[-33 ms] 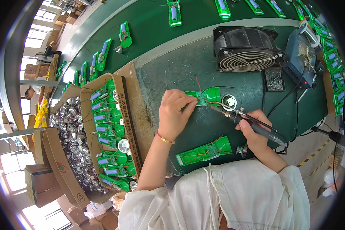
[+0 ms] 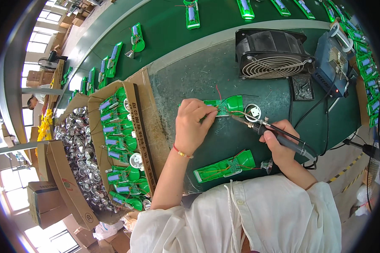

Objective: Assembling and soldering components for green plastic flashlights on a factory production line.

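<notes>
My left hand (image 2: 193, 122) lies over the left part of a green flashlight housing (image 2: 234, 102) on the bench. Its thumb and forefinger are pinched together at the small circuit board; whatever lies between them is hidden. In my right hand (image 2: 281, 152) is a soldering iron (image 2: 292, 146), its tip pointing left at the board's lower edge. Thin wires run from the board to a round lamp reflector (image 2: 252, 113) just right of the housing. Nearer to me rests a second green housing (image 2: 223, 167), wired to a silver reflector (image 2: 266, 165).
A black fan (image 2: 274, 55) and a blue soldering station (image 2: 331, 63) with a solder spool stand at the back right. Left is a cardboard box (image 2: 141, 126) of green housings, beside a heap of silver reflectors (image 2: 78, 147). More housings (image 2: 192, 17) line the green belt behind.
</notes>
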A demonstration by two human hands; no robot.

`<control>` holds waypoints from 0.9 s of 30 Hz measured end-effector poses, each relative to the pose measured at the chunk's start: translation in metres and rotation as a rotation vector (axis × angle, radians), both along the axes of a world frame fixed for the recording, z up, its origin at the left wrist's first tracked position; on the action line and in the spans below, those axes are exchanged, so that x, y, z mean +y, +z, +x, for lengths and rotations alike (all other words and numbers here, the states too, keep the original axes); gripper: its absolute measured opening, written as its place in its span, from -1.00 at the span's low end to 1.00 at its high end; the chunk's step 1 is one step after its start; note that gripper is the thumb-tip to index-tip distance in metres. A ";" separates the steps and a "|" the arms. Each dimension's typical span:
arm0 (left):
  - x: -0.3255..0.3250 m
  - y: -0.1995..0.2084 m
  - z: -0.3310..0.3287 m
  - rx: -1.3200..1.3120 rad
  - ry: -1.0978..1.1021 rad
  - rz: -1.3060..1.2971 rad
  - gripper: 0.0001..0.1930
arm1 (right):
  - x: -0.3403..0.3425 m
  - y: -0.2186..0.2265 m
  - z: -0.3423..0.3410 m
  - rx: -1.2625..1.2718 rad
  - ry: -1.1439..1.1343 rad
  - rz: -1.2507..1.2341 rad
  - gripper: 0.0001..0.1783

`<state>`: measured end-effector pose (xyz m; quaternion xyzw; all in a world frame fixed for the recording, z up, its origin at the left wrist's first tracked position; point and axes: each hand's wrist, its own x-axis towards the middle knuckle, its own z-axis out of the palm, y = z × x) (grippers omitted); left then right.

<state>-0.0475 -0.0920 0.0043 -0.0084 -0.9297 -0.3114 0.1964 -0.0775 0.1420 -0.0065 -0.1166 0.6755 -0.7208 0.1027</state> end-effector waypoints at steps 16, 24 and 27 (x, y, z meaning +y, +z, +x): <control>0.005 -0.008 0.007 0.029 0.018 -0.084 -0.91 | -0.008 -0.003 -0.001 -0.040 0.034 0.035 -0.86; 0.004 -0.009 0.006 0.018 0.014 -0.078 -0.91 | -0.003 -0.001 0.001 -0.034 -0.054 0.006 -0.86; 0.004 -0.006 0.006 -0.014 0.007 -0.089 -0.89 | 0.006 -0.003 0.000 -0.033 -0.069 -0.042 -0.85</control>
